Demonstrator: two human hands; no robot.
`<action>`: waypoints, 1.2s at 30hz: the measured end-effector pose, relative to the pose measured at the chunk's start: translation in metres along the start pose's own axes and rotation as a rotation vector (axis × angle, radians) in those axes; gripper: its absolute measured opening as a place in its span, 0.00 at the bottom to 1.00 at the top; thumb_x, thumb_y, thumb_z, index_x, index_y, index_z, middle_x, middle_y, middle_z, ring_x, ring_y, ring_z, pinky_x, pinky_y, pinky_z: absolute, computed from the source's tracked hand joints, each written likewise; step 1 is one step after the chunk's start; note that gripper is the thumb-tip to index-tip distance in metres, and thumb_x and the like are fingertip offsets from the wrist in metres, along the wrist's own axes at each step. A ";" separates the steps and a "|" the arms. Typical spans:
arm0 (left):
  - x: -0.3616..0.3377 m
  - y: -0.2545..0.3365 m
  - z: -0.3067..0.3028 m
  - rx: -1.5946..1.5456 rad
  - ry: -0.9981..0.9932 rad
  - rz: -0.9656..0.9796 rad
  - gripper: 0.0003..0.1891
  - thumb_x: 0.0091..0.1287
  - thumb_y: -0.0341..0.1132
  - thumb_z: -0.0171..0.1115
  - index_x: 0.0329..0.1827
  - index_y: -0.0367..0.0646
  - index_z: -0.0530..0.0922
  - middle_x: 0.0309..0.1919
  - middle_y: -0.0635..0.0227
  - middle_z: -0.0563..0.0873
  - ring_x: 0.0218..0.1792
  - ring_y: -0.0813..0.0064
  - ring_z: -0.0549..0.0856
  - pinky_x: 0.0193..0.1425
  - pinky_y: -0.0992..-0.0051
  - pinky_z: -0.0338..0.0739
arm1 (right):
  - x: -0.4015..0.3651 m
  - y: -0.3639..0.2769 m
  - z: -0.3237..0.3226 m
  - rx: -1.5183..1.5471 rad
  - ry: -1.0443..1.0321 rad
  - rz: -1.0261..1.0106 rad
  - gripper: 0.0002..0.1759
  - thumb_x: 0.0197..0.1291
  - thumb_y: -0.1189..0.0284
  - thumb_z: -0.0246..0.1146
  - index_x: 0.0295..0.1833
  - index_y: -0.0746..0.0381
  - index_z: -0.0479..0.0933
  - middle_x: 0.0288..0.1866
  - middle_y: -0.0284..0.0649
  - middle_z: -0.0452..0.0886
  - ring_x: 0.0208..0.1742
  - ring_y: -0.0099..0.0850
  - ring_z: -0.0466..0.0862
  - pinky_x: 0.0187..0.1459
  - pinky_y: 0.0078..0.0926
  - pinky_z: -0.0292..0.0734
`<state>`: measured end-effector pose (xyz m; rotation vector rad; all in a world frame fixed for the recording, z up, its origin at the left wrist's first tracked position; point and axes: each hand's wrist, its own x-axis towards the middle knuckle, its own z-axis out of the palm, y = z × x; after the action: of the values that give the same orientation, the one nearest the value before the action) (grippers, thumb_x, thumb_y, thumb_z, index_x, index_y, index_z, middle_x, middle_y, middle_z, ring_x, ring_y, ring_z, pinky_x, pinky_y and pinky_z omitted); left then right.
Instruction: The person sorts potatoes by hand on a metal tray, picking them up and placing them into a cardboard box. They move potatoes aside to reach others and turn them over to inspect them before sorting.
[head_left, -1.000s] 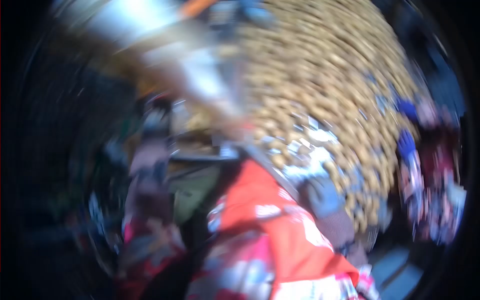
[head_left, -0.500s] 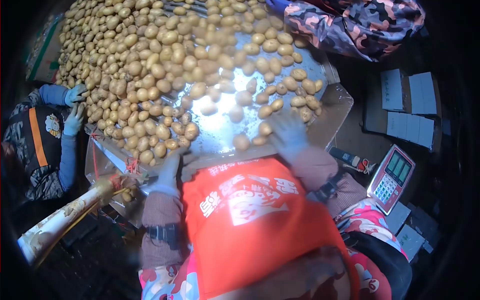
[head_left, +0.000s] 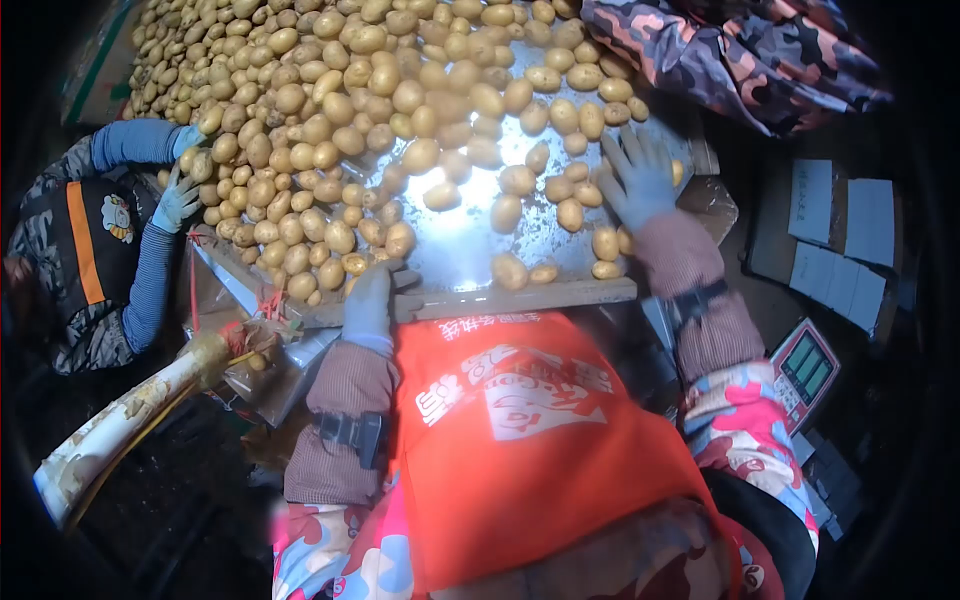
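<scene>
My right hand [head_left: 640, 183], in a pale grey-blue glove, reaches onto the right side of the metal sorting table [head_left: 455, 250]. Its fingers are spread, and a few potatoes [head_left: 571, 213] lie just left of them. My left hand [head_left: 372, 308], gloved too, rests at the table's wooden front edge [head_left: 520, 297], fingers partly extended with dark tips. Beside it sits the near end of a large potato heap [head_left: 300, 150]. No potato shows in either hand. Two loose potatoes, one a larger potato [head_left: 509, 271], lie by the front edge between my hands.
At the left, a co-worker's gloved hands [head_left: 178, 200] touch the heap. A person in a camouflage sleeve [head_left: 740, 60] is at the top right. A worn white pole [head_left: 130, 420] slants at lower left. Right of me are a digital scale [head_left: 805, 370] and white-topped boxes [head_left: 838, 280].
My right hand has moved right and farther up the table, fingers now spread. Potatoes near it have shifted. My left hand stays by the front edge. The view has shifted slightly.
</scene>
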<state>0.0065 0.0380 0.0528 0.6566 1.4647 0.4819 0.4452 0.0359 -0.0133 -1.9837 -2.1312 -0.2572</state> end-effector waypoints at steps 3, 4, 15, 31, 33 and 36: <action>-0.007 0.002 0.002 -0.070 0.142 0.206 0.25 0.80 0.44 0.48 0.71 0.36 0.72 0.49 0.57 0.88 0.31 0.72 0.86 0.31 0.77 0.81 | -0.036 0.000 -0.041 0.067 -0.167 0.063 0.27 0.62 0.61 0.64 0.67 0.55 0.78 0.65 0.47 0.79 0.65 0.52 0.77 0.66 0.51 0.70; -0.003 0.007 0.005 -0.103 0.204 0.289 0.24 0.80 0.43 0.49 0.71 0.36 0.72 0.47 0.58 0.87 0.31 0.73 0.86 0.30 0.78 0.80 | -0.030 0.004 -0.049 0.099 -0.228 0.110 0.28 0.62 0.61 0.64 0.67 0.55 0.78 0.64 0.47 0.80 0.64 0.52 0.78 0.64 0.51 0.71; 0.001 0.025 0.073 0.111 -0.400 -0.105 0.32 0.74 0.57 0.59 0.72 0.44 0.74 0.51 0.62 0.86 0.43 0.70 0.85 0.43 0.70 0.81 | 0.091 -0.082 -0.038 0.577 -0.457 0.729 0.18 0.67 0.62 0.63 0.57 0.60 0.77 0.49 0.55 0.85 0.53 0.52 0.85 0.57 0.47 0.78; -0.022 -0.072 -0.041 -0.450 -0.383 0.299 0.18 0.80 0.33 0.51 0.70 0.40 0.74 0.57 0.61 0.83 0.50 0.74 0.82 0.51 0.79 0.80 | 0.085 -0.089 0.013 0.415 -0.242 0.165 0.18 0.71 0.64 0.63 0.61 0.60 0.81 0.55 0.49 0.86 0.59 0.42 0.85 0.60 0.35 0.79; -0.034 -0.081 -0.067 -0.633 -0.358 0.210 0.17 0.83 0.37 0.51 0.67 0.38 0.75 0.51 0.61 0.84 0.47 0.73 0.83 0.49 0.78 0.81 | 0.130 -0.084 0.013 0.605 -0.131 0.416 0.17 0.72 0.61 0.63 0.59 0.59 0.84 0.55 0.46 0.87 0.55 0.39 0.86 0.58 0.33 0.80; -0.055 -0.086 -0.091 -0.699 -0.181 0.140 0.14 0.82 0.37 0.52 0.59 0.37 0.77 0.44 0.64 0.84 0.39 0.80 0.81 0.37 0.81 0.79 | 0.180 -0.177 -0.036 0.779 -0.236 0.027 0.17 0.71 0.66 0.65 0.62 0.59 0.83 0.64 0.44 0.83 0.66 0.38 0.81 0.68 0.32 0.74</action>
<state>-0.0957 -0.0521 0.0373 0.2308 0.9862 0.9588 0.2580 0.1854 0.0747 -1.6075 -1.8897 0.7346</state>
